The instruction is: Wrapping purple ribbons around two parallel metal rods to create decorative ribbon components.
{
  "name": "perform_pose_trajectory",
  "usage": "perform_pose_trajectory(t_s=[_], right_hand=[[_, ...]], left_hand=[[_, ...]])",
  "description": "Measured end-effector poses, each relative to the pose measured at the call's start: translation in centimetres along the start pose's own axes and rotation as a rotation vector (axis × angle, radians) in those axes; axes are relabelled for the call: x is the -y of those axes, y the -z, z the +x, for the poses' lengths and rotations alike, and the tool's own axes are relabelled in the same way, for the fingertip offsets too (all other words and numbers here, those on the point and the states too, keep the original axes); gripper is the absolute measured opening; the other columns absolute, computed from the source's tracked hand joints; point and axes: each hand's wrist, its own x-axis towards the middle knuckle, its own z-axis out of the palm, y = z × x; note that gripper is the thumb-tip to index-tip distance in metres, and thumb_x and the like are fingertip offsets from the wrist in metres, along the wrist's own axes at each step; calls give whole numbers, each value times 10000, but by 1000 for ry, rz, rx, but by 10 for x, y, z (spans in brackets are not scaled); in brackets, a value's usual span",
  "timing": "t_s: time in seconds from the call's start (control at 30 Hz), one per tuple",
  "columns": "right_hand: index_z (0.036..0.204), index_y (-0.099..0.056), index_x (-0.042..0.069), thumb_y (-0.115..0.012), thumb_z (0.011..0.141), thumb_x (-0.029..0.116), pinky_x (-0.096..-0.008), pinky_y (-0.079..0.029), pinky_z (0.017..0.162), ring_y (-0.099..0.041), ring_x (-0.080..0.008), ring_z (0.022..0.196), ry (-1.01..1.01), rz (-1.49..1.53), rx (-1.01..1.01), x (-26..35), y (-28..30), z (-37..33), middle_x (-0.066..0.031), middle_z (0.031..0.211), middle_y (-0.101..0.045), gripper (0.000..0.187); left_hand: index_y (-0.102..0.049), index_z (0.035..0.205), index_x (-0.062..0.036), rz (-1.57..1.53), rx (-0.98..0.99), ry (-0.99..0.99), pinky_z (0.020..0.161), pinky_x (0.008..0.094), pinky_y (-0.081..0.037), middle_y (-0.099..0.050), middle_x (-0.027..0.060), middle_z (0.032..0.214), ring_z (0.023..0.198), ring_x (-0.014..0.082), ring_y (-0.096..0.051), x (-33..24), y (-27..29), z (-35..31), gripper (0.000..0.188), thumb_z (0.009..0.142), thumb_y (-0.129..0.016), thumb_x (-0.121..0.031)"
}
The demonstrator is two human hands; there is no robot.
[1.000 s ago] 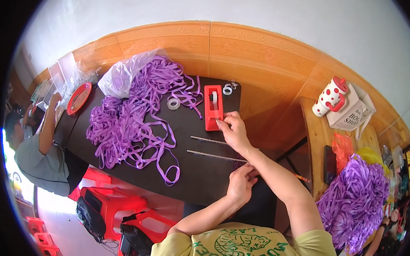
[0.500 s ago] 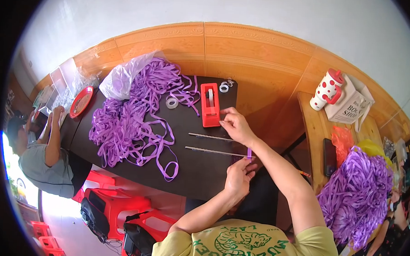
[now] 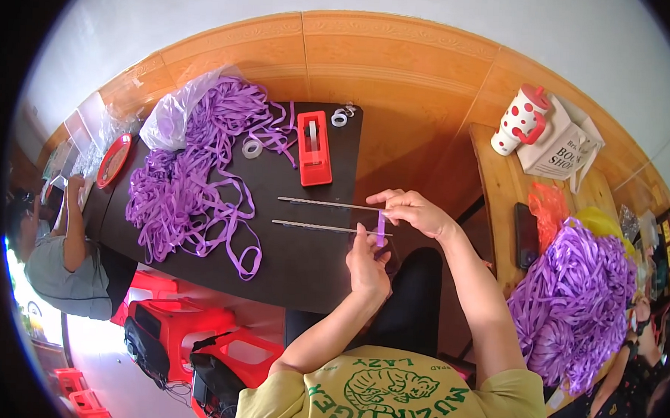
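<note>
Two thin metal rods, a far one (image 3: 328, 203) and a near one (image 3: 315, 226), reach side by side over the dark table toward my hands. A short purple ribbon (image 3: 381, 227) spans their right ends. My right hand (image 3: 418, 214) pinches the ribbon's upper end by the far rod, its index finger stretched out. Below, my left hand (image 3: 368, 266) closes its fingers on the ribbon's lower end beside the near rod. Whether a bit of tape is between my fingers is too small to tell. A red tape dispenser (image 3: 314, 150) stands beyond the rods.
A heap of purple ribbon (image 3: 175, 194) spills from a plastic bag on the dark table (image 3: 302, 271), near a tape roll (image 3: 252, 149). Right, a wooden table (image 3: 493, 186) holds more ribbon (image 3: 570, 301), a phone (image 3: 526, 236) and a dotted tumbler (image 3: 520, 120). People sit on both sides.
My right hand has come away from the tape dispenser to the ribbon at the far rod. My left hand stays at the near rod. The whole view has shifted a little.
</note>
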Motion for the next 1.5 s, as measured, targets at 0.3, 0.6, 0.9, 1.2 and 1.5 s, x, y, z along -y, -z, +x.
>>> perform_pose_trajectory(t_s=[0.3, 0.6, 0.9, 1.2, 1.5], right_hand=[[666, -605, -69, -564, 836, 78, -292, -420, 650, -503, -146, 682, -69, -4, -33, -14, -6, 2, -154, 1049, -602, 228], [635, -593, -64, -569, 820, 56, -298, -416, 633, -519, -169, 686, -20, -132, -37, -19, -5, 5, -159, 977, -619, 222], [623, -589, -33, -590, 779, 95, -370, -416, 758, -535, -276, 847, 26, -289, -66, -22, -6, 6, -150, 969, -628, 202], [691, -642, 3, -576, 782, 146, -385, -397, 860, -508, -291, 946, 9, -448, -122, -27, -7, 3, -115, 951, -634, 182], [734, -651, 4, -576, 773, 161, -382, -409, 848, -512, -279, 931, 21, -480, -91, -26, -4, 4, -103, 941, -633, 178]], left_hand=[[-459, 634, -172, -81, -29, -25, 717, 309, -341, -575, -15, 810, 809, 103, -501, 8, -3, 14, 363, 878, -585, -408], [-466, 625, -156, -59, -47, -99, 655, 285, -377, -598, 2, 798, 739, 105, -535, 10, -8, 16, 341, 871, -615, -339], [-541, 694, -110, 4, -96, -175, 580, 227, -377, -584, 1, 731, 649, 70, -515, 14, -12, 23, 247, 867, -634, -261], [-565, 765, -80, 87, -24, -302, 540, 224, -399, -597, 22, 718, 611, 105, -555, 25, -3, 39, 147, 872, -610, -170], [-548, 757, -72, 43, -43, -269, 547, 235, -414, -603, 32, 736, 632, 116, -575, 22, -6, 35, 111, 853, -594, -102]])
